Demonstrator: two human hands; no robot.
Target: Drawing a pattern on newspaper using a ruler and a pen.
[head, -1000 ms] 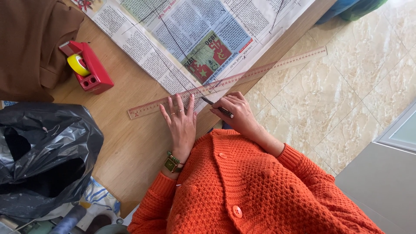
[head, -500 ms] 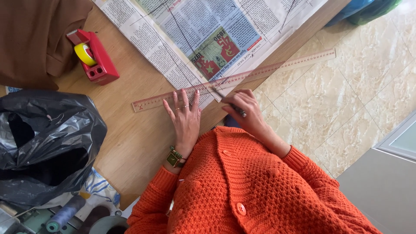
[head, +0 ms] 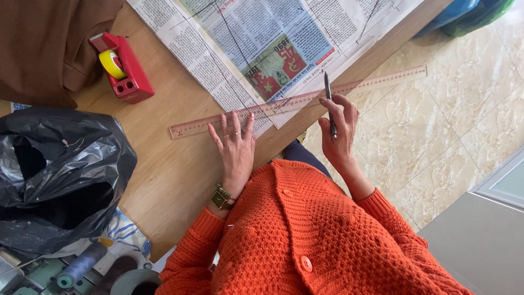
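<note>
A long wooden ruler (head: 382, 81) lies slantwise across the near edge of a newspaper sheet (head: 273, 43) with pencil lines drawn on it, spread on a wooden table (head: 164, 180). My left hand (head: 236, 150) lies flat, fingers spread, its fingertips pressing on the ruler's left part. My right hand (head: 339, 131) holds a dark pen (head: 329, 104) upright, its tip at the ruler's edge near the middle. I wear an orange knitted cardigan and a green wristwatch (head: 221, 198).
A red tape dispenser (head: 123, 68) with yellow tape sits at the upper left beside brown cloth (head: 49, 43). A black plastic bag (head: 54, 175) fills the left. A thread spool (head: 82, 265) and machine parts lie at the bottom left. Marbled floor tiles (head: 436, 136) are on the right.
My right hand has shifted right along the ruler and lifted the pen upright. The left hand stays on the ruler. The view has tilted a little.
</note>
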